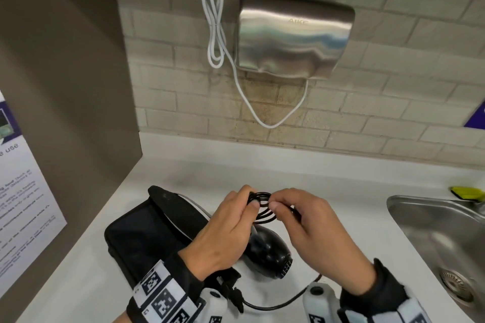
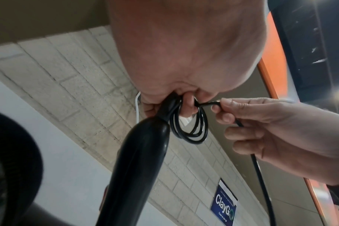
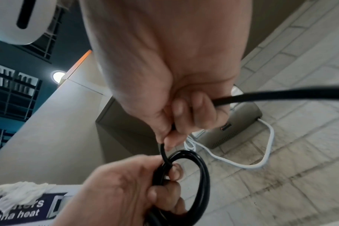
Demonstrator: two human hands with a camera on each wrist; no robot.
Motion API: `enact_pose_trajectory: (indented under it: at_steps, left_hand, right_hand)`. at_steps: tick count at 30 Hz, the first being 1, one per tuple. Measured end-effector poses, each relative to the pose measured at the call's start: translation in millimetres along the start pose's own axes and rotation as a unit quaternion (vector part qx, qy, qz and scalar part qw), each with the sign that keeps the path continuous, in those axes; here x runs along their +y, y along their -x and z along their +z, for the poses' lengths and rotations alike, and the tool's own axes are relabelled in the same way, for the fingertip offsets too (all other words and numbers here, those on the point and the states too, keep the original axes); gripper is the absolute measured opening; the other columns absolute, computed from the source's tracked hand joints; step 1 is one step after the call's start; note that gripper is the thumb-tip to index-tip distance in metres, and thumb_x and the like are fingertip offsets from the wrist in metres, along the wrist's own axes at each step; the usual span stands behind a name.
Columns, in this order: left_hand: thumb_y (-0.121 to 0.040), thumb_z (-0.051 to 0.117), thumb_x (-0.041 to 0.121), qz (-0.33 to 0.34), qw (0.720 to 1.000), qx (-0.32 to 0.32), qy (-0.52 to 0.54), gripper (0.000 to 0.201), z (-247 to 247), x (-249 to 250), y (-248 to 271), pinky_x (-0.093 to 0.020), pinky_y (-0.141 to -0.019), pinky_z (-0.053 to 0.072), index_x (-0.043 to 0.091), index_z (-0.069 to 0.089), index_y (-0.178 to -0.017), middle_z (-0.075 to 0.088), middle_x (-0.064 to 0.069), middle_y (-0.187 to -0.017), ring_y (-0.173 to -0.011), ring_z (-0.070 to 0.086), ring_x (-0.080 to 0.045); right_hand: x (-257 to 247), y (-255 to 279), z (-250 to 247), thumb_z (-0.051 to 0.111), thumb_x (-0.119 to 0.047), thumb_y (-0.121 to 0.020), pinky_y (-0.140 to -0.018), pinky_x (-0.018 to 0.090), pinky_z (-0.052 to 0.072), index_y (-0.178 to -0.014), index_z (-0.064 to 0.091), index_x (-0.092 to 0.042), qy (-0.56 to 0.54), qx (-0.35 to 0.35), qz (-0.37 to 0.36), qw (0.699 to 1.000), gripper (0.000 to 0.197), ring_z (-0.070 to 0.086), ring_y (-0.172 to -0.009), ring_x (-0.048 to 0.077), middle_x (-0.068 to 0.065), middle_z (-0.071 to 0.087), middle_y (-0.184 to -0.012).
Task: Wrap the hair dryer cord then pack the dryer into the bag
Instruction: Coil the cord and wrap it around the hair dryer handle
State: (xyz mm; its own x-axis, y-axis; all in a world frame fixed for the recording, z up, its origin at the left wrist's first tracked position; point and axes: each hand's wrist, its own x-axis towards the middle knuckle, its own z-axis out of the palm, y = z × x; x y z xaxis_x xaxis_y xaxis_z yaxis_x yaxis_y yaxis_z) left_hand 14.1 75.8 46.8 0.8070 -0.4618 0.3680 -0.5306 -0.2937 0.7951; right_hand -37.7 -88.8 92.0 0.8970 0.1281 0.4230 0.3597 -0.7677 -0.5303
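Observation:
A black hair dryer [image 1: 267, 249] hangs by its handle [image 2: 137, 168] below my hands, over the white counter. My left hand [image 1: 223, 228] grips several coils of its black cord [image 1: 262, 207] at the handle's top. My right hand [image 1: 315, 228] pinches the free run of cord [image 2: 209, 103] just right of the coils. The rest of the cord [image 1: 278, 301] trails down under my wrists. A black bag [image 1: 147, 238] lies on the counter to the left, its flap raised. In the right wrist view the coil [image 3: 199, 175] sits in my left fingers.
A steel sink [image 1: 441, 238] is set into the counter [image 1: 288, 168] at right, with a yellow-green sponge [image 1: 467, 192] behind it. A wall hand dryer [image 1: 294, 34] with a white cable [image 1: 217, 34] hangs on the tiled wall. A brown panel with a poster [image 1: 23, 204] stands left.

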Motion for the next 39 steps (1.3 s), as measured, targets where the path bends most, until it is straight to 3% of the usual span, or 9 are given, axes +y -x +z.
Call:
enact_pose_trajectory:
  at_steps: [4,11,16,19,23,27,29,33,39]
  left_hand:
    - [-0.089,0.038,0.04,0.023,0.996,-0.043,-0.072,0.005,1,3,1,-0.023,-0.066,0.039,0.043,0.035,-0.085,0.045,0.004,-0.081,-0.083,0.045,-0.01]
    - [-0.102,0.034,0.038,0.018,0.987,-0.066,-0.146,0.012,4,3,0,-0.035,-0.073,0.051,0.03,0.039,-0.095,0.044,0.003,-0.092,-0.082,0.049,-0.014]
    - [-0.102,0.025,0.051,0.018,0.984,-0.1,-0.143,0.022,2,3,1,-0.033,-0.076,0.049,0.042,0.027,-0.082,0.038,0.011,-0.086,-0.078,0.047,-0.01]
    - [-0.1,0.026,0.054,0.028,0.991,-0.084,-0.098,0.027,0,-4,0,-0.027,-0.072,0.044,0.039,0.033,-0.079,0.039,0.011,-0.081,-0.074,0.043,-0.007]
    - [-0.099,0.027,0.056,0.043,0.996,-0.059,-0.061,0.039,1,-13,0,-0.021,-0.067,0.037,0.024,0.041,-0.081,0.041,0.008,-0.077,-0.072,0.042,-0.008]
    - [-0.097,0.028,0.059,0.05,0.998,-0.022,-0.023,0.039,3,-15,3,-0.017,-0.062,0.033,0.028,0.04,-0.077,0.04,0.011,-0.072,-0.067,0.041,-0.006]
    - [-0.096,0.028,0.061,0.044,0.999,-0.002,0.014,0.043,4,-15,3,-0.014,-0.061,0.033,0.026,0.045,-0.079,0.041,0.012,-0.071,-0.064,0.044,-0.003]
    - [-0.098,0.033,0.054,0.027,0.999,0.025,0.036,0.031,5,-15,2,-0.012,-0.058,0.033,0.036,0.043,-0.075,0.043,0.014,-0.065,-0.059,0.043,-0.003]
    - [-0.097,0.036,0.054,0.006,0.994,0.052,0.095,0.032,7,-9,1,-0.018,-0.055,0.034,0.036,0.046,-0.073,0.043,0.015,-0.058,-0.055,0.037,-0.004]
  right_hand:
    - [-6,-2,-5,0.055,-0.02,-0.098,-0.052,0.01,0.035,-0.079,0.066,-0.023,-0.082,-0.036,0.052,0.995,0.022,0.049,-0.05,0.003,-0.015,0.061,-0.063]
    - [-7,-10,-12,0.056,-0.017,-0.097,-0.051,0.007,0.037,-0.076,0.07,-0.013,-0.237,-0.092,0.136,0.958,0.026,0.047,-0.047,-0.001,-0.009,0.061,-0.06]
    - [5,-15,-5,0.065,-0.009,-0.092,-0.059,0.008,0.046,-0.082,0.073,-0.01,-0.256,-0.004,0.092,0.962,0.013,0.062,-0.058,-0.001,-0.006,0.07,-0.064]
    - [12,-12,9,0.067,-0.005,-0.089,-0.064,0.012,0.048,-0.084,0.071,-0.011,-0.269,0.066,0.057,0.959,0.009,0.064,-0.063,0.004,-0.001,0.072,-0.072]
    - [27,-7,26,0.068,-0.014,-0.09,-0.058,0.018,0.042,-0.086,0.072,-0.022,-0.262,0.1,0.056,0.958,0.01,0.048,-0.054,0.007,0.005,0.066,-0.091]
    - [32,-2,37,0.059,-0.033,-0.094,-0.067,0.024,0.049,-0.088,0.071,-0.024,-0.293,0.115,0.053,0.948,0.017,0.061,-0.073,0.015,0.004,0.068,-0.09]
    - [32,2,42,0.055,-0.039,-0.091,-0.07,0.023,0.049,-0.091,0.072,-0.02,-0.315,0.107,0.042,0.942,0.025,0.063,-0.08,0.015,0.003,0.067,-0.091]
    - [34,9,49,0.071,-0.028,-0.084,-0.072,0.042,0.052,-0.094,0.071,-0.021,-0.317,0.058,0.04,0.946,0.012,0.062,-0.08,0.029,0.008,0.067,-0.089]
    - [37,2,34,0.069,-0.016,-0.086,-0.073,0.03,0.053,-0.091,0.073,-0.013,-0.345,-0.007,0.058,0.937,0.008,0.065,-0.076,0.015,0.002,0.071,-0.079]
